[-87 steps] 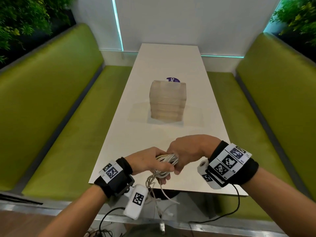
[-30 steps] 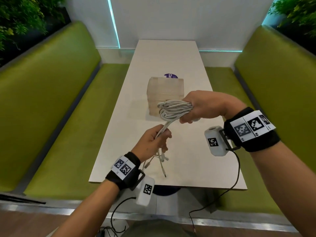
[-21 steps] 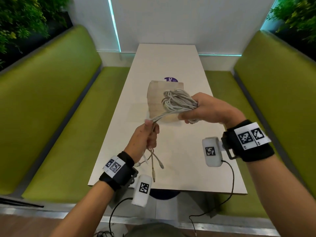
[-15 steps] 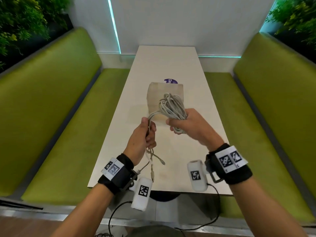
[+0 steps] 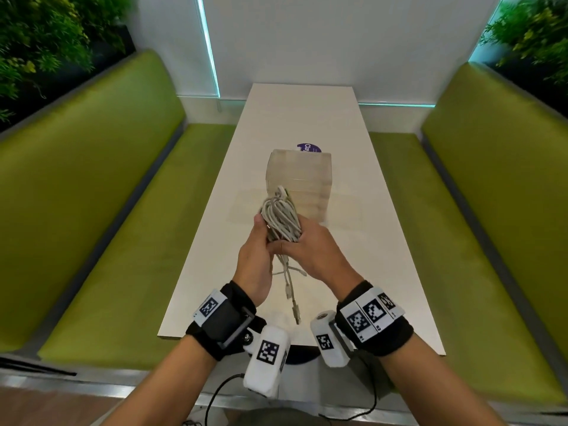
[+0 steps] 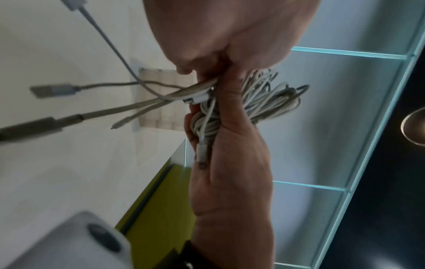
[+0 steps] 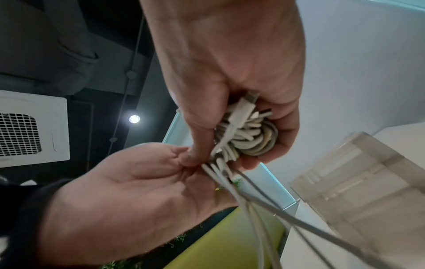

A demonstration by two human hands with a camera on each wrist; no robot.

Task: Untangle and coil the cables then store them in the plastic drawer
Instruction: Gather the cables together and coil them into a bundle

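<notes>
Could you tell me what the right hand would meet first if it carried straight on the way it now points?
Probably the plastic drawer unit: the right hand, gripping the cable bundle, points up the table toward it. Depth is unclear.

A long white worktop [image 5: 302,112] runs to a white wall [image 5: 338,35] with teal light strips [image 5: 209,44]. Green benches [image 5: 92,167] flank both sides, plants [image 5: 40,32] behind them.
</notes>
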